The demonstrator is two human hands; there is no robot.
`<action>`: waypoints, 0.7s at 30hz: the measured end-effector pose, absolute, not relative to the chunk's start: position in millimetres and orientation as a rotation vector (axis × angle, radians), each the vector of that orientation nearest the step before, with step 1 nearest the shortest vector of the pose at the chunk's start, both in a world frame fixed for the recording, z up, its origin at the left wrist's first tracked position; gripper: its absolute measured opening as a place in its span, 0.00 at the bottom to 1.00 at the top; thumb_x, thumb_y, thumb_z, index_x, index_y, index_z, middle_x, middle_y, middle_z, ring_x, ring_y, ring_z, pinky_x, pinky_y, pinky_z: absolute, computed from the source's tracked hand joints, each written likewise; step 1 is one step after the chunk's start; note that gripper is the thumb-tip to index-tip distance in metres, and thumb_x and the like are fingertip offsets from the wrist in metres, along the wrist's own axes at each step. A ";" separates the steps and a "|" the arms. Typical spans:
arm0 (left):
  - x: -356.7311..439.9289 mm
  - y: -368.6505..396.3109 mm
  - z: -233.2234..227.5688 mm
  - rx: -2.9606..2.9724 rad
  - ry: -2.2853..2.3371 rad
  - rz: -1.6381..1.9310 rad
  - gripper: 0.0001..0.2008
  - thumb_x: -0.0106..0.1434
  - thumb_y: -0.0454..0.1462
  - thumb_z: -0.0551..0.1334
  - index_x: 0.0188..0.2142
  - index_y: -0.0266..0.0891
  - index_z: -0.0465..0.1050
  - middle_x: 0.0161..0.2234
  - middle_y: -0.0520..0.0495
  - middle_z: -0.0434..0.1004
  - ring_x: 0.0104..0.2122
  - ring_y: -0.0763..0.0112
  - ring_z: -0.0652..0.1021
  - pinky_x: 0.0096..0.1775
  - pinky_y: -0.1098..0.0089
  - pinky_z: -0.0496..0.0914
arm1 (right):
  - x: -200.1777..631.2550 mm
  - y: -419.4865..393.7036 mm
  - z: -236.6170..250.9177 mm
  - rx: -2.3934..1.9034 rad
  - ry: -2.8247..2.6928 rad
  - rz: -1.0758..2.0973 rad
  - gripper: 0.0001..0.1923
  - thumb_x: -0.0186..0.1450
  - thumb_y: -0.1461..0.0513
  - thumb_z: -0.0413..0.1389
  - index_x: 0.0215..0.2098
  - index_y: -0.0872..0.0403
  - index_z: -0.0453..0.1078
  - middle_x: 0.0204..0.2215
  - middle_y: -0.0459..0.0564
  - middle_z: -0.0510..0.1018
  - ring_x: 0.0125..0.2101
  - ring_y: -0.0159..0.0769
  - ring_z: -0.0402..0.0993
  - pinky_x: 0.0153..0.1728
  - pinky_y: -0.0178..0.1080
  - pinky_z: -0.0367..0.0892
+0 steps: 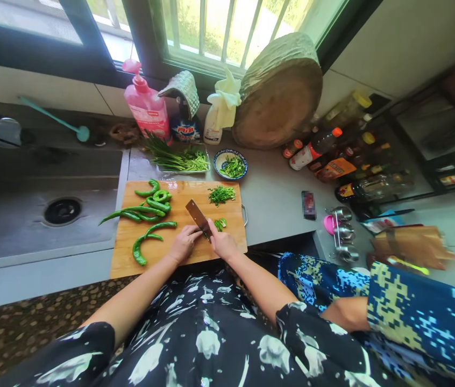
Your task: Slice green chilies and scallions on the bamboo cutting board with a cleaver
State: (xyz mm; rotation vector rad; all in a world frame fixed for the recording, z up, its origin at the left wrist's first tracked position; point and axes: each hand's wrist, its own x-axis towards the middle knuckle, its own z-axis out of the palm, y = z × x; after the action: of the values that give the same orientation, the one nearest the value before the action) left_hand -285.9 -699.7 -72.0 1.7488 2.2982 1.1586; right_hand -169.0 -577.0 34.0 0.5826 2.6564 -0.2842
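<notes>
Both hands work mid-frame: right hand (222,242) clamps the cleaver (198,217), left hand (184,243) fingers curl on a pepper; one chopped pile (221,194) done, whole peppers (147,212) remain.

Your left hand (184,243) is curled, fingers tucked down at 12; right hand (222,243) is fisted just beside it, forearms converging.

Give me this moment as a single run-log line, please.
right hand: grips knife | left hand: steadies pepper at the blade | board: whole green peppers left, chopped pile right
</notes>
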 end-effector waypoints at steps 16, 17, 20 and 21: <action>-296.4 -696.4 -66.9 1.958 2.223 1.028 0.15 0.66 0.35 0.48 0.41 0.39 0.73 0.37 0.44 0.74 0.37 0.69 0.71 0.39 0.68 0.70 | -175.8 -569.2 33.2 0.619 2.708 -0.299 0.36 0.66 0.61 0.44 0.65 0.56 0.26 0.32 0.54 0.78 0.31 0.38 0.76 0.34 0.35 0.69; -298.5 -695.0 -67.1 1.968 2.206 1.033 0.14 0.66 0.36 0.49 0.40 0.39 0.73 0.37 0.44 0.74 0.37 0.69 0.71 0.39 0.69 0.70 | -173.8 -568.1 34.3 0.629 2.710 -0.303 0.36 0.66 0.61 0.44 0.65 0.56 0.27 0.31 0.54 0.78 0.31 0.38 0.76 0.33 0.35 0.69; -302.1 -692.9 -70.5 1.968 2.177 1.033 0.14 0.66 0.36 0.49 0.39 0.39 0.74 0.36 0.44 0.74 0.36 0.69 0.71 0.39 0.68 0.70 | -167.6 -569.4 36.2 0.628 2.722 -0.296 0.36 0.65 0.61 0.45 0.65 0.54 0.28 0.31 0.52 0.78 0.30 0.39 0.76 0.33 0.35 0.69; -302.3 -693.3 -72.1 1.962 2.180 1.027 0.14 0.66 0.37 0.49 0.39 0.39 0.74 0.37 0.44 0.74 0.36 0.69 0.72 0.39 0.68 0.70 | -165.7 -570.8 36.5 0.621 2.726 -0.291 0.36 0.65 0.61 0.45 0.65 0.54 0.29 0.31 0.52 0.78 0.30 0.38 0.76 0.33 0.35 0.69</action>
State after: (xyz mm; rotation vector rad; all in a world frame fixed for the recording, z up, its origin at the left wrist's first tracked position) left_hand -302.3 -693.3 -72.1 1.9616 2.1797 1.0270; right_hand -165.7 -570.8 36.5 0.6206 2.7256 -0.2910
